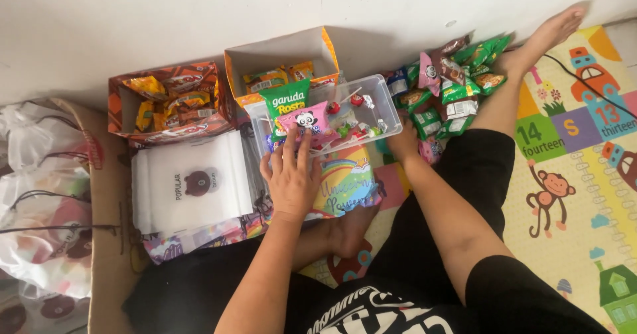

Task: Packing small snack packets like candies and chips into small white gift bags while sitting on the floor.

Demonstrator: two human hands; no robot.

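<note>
Floor: patterned foam play mat point(584, 195) under my crossed legs, a white wall point(199, 9) at the far side; I sit close against the goods.

Left hand point(292, 178): nearest to me, palm down, fingers spread flat and gripping nothing; it presses on the rainbow pouch point(348, 181), which lies directly under and just to the right of my fingers.

Pink snack packet point(306, 123): just beyond my left fingertips, touching them or nearly so (I cannot tell which); it leans in the near corner of the clear plastic tub point(387, 102), its long side running left to right across my fingers.

Green snack packet point(285, 100): a little farther out than the pink one, upright behind it.

Right hand point(403, 141): to the right of the tub, at its near end, mostly hidden by the tub's edge; whether its fingers are open or curled I cannot tell.

Nearer hand: the left one, for both packets.

Stack of white bags point(189, 185): left of my left hand, just beside it.

Cardboard boxes point(172, 98): beyond the white stack, against the wall, holding orange and yellow packets.

Loose packets point(458, 82): beyond my right hand, heaped by my outstretched foot point(547, 35).
</note>
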